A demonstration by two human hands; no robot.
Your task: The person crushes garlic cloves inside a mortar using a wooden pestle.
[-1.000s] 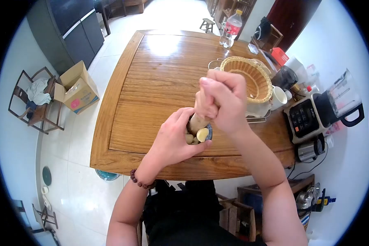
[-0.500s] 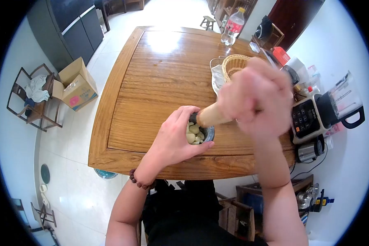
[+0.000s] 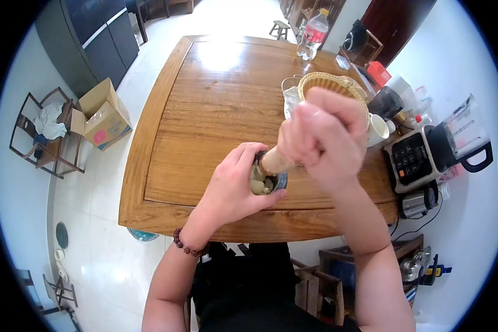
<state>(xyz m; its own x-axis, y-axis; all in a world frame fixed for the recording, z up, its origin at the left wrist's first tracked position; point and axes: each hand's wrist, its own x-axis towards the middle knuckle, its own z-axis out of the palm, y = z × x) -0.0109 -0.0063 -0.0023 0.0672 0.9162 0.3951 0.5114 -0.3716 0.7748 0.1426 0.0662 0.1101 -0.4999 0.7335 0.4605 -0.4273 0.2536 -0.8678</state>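
Observation:
A dark stone mortar (image 3: 283, 182) stands near the front edge of the wooden table, with pale peeled garlic cloves (image 3: 259, 185) inside it. My left hand (image 3: 229, 182) is wrapped round the mortar's left and front side, its thumb along the near rim. My right hand (image 3: 329, 135) is closed in a fist round a light wooden pestle (image 3: 278, 161). The pestle tilts down to the left, and its lower end is inside the mortar among the cloves. Its upper part is hidden by my fingers.
Behind my right hand lies a wicker basket (image 3: 321, 81), with a white cup (image 3: 377, 130) beside it. A blender (image 3: 420, 157) and a steel kettle (image 3: 418, 205) line the right edge. A plastic bottle (image 3: 314, 36) stands at the back. A cardboard box (image 3: 106, 119) sits on the floor.
My right hand has come down and to the left, pushing the pestle deeper into the mortar. More of the basket and the white cup now show. My left hand stays round the mortar.

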